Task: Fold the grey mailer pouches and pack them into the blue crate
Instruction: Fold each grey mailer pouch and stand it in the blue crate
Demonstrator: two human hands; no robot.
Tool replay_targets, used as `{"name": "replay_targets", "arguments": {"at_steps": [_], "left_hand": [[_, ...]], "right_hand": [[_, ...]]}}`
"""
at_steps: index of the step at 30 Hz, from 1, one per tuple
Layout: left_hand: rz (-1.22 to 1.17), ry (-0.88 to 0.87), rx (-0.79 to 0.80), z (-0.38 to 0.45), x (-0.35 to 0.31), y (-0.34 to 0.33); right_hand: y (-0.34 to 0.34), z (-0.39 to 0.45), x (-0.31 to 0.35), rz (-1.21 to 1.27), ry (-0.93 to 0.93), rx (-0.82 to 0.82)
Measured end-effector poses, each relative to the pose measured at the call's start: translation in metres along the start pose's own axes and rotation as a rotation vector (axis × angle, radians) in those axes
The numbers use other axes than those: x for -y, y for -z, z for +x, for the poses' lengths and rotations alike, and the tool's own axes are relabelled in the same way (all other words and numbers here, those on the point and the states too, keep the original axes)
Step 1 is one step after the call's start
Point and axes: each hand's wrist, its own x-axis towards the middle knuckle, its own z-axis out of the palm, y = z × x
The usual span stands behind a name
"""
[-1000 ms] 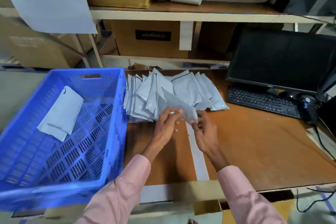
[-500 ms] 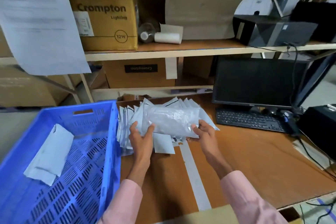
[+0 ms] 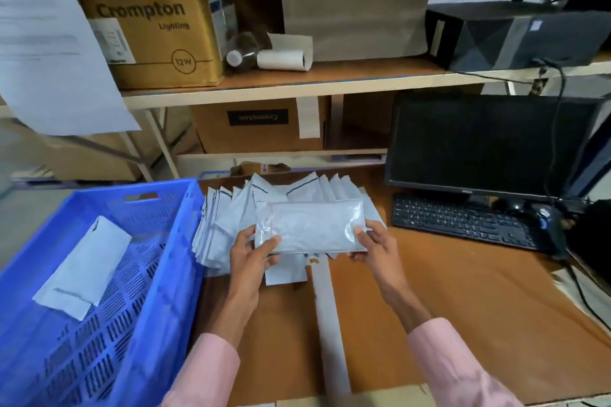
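I hold one grey mailer pouch (image 3: 310, 226) flat and stretched sideways above the desk. My left hand (image 3: 252, 249) pinches its left end, thumb on top. Its right end is pinched by my right hand (image 3: 375, 241). Behind and under it, a fanned pile of grey pouches (image 3: 231, 218) leans against the crate's right wall. The blue crate (image 3: 158, 268) stands at the left, with one folded grey pouch (image 3: 84, 266) lying inside it.
A black monitor (image 3: 486, 142) and keyboard (image 3: 463, 220) occupy the desk's right side, with a mouse (image 3: 542, 213) and cables beside them. Shelves with cardboard boxes (image 3: 158, 40) rise behind the desk. A white tape strip (image 3: 327, 304) runs down the brown desktop.
I lifted one pouch from the pile and spread it wide between both hands. The camera tilted upward, showing more shelf.
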Motion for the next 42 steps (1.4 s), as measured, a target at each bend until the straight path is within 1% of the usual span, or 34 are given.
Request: {"name": "replay_targets", "arguments": {"at_steps": [5, 7, 9, 11, 13, 14, 15, 16, 17, 18, 19, 20, 22, 24, 26, 30, 42], "left_hand": [[0.112, 0.027, -0.053, -0.021, 0.055, -0.012], [0.217, 0.04, -0.083, -0.03, 0.086, -0.009], [0.36, 0.064, -0.108, -0.041, 0.117, -0.003], [0.579, 0.086, -0.108, -0.054, 0.143, 0.004], [0.99, 0.028, -0.133, -0.068, 0.161, 0.012], [1.184, -0.015, -0.166, -0.076, 0.164, 0.011], [1.295, -0.088, -0.203, -0.081, 0.168, 0.009], [1.349, -0.187, -0.219, -0.085, 0.168, 0.005], [1.373, -0.296, -0.199, -0.087, 0.166, -0.001], [1.388, -0.382, -0.143, -0.089, 0.164, -0.008], [1.4, -0.46, -0.065, -0.087, 0.168, -0.014], [1.403, -0.501, 0.011, -0.083, 0.17, -0.02], [1.398, -0.508, 0.153, -0.072, 0.175, -0.035], [1.416, -0.471, 0.271, -0.06, 0.183, -0.045], [1.448, -0.463, 0.346, -0.049, 0.194, -0.048], [1.545, -0.495, 0.384, -0.042, 0.205, -0.044], [1.559, -0.482, 0.381, -0.036, 0.213, -0.045]], "right_hand": [[0.044, -0.002, -0.045, -0.113, -0.082, 0.002], [0.062, -0.007, -0.073, -0.207, -0.097, -0.004], [0.081, -0.012, -0.104, -0.364, -0.082, -0.004], [0.096, -0.021, -0.128, -0.568, -0.061, 0.041], [0.105, -0.032, -0.14, -0.732, 0.007, 0.066], [0.109, -0.037, -0.145, -0.799, 0.078, 0.059], [0.11, -0.041, -0.148, -0.868, 0.159, 0.053], [0.111, -0.043, -0.151, -0.935, 0.226, 0.054], [0.109, -0.044, -0.152, -0.995, 0.268, 0.061], [0.107, -0.045, -0.153, -1.04, 0.298, 0.077], [0.104, -0.046, -0.152, -1.079, 0.33, 0.093], [0.1, -0.046, -0.151, -1.107, 0.373, 0.116], [0.094, -0.04, -0.149, -1.16, 0.44, 0.202], [0.09, -0.031, -0.153, -1.232, 0.436, 0.292], [0.09, -0.024, -0.159, -1.287, 0.402, 0.334], [0.09, -0.028, -0.165, -1.279, 0.346, 0.318], [0.084, -0.027, -0.162, -1.292, 0.295, 0.307]]}}
